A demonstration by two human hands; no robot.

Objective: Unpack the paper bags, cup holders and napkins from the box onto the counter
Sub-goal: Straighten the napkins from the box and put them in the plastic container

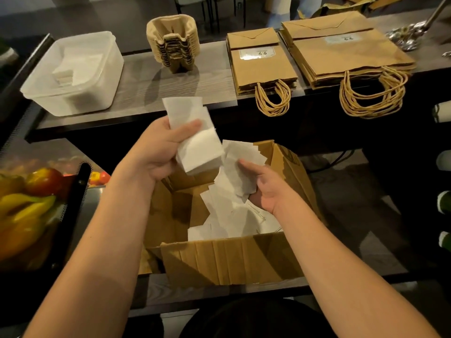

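Head view
Left hand [162,148]: raised above the far edge of the box, fingers and thumb curled round a stack of napkins [195,142]; the stack fans out above the thumb.
Right hand [264,185]: palm up over the open box, thumb pressed on a loose bunch of napkins [240,164] that it grips from beneath.
Box [231,259]: brown cardboard, flaps open, on a lower dark shelf in front of the person; near flap folded outward toward the camera.
Napkins in box [229,215]: white sheets lying loose and crooked on the bottom, under the right hand.
Counter [170,84]: grey wood-grain top, beyond the box and higher than it.
Plastic tub [73,74]: translucent, at the counter's left end, a pile of white napkins inside.
Cup holders [173,41]: pulp trays nested in one stack, standing right of the tub.
Small paper bags [260,62]: flat brown stack, handles hanging over the counter's near edge.
Large paper bags [341,50]: bigger flat stack just right of the small one, handles also over the edge.
Fruit [29,198]: yellow and red pieces at the left, low down, blurred.
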